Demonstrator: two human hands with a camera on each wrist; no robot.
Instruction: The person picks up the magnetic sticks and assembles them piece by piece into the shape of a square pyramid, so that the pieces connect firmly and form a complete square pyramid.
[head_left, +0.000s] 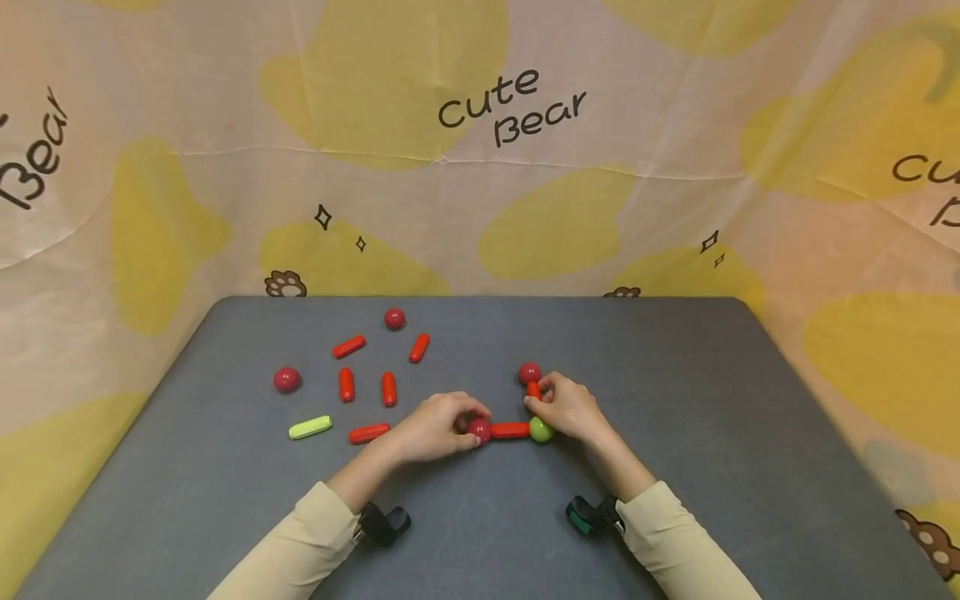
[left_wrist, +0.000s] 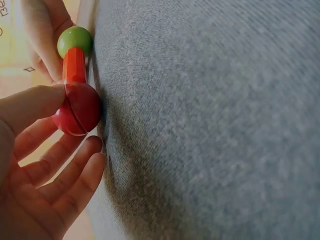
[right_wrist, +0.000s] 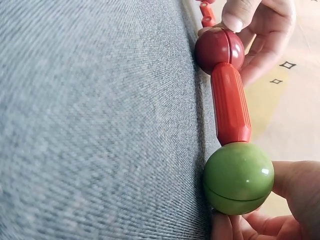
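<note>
A screened-off nook is shown; the kind of building cannot be told. The grey tabletop point(head_left: 487, 521) is enclosed at far, left and right by pale cloth point(head_left: 420, 196) printed with yellow patches point(head_left: 555, 225), paws point(head_left: 285, 284) and "Cute Bear" lettering point(head_left: 513, 107).

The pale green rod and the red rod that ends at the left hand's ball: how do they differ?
The pale green rod lies loose; the red rod joins a red ball and a green ball. In the head view, the pale green rod lies slanted, while the red rod runs nearly level. Both are short, slim sticks.
</note>
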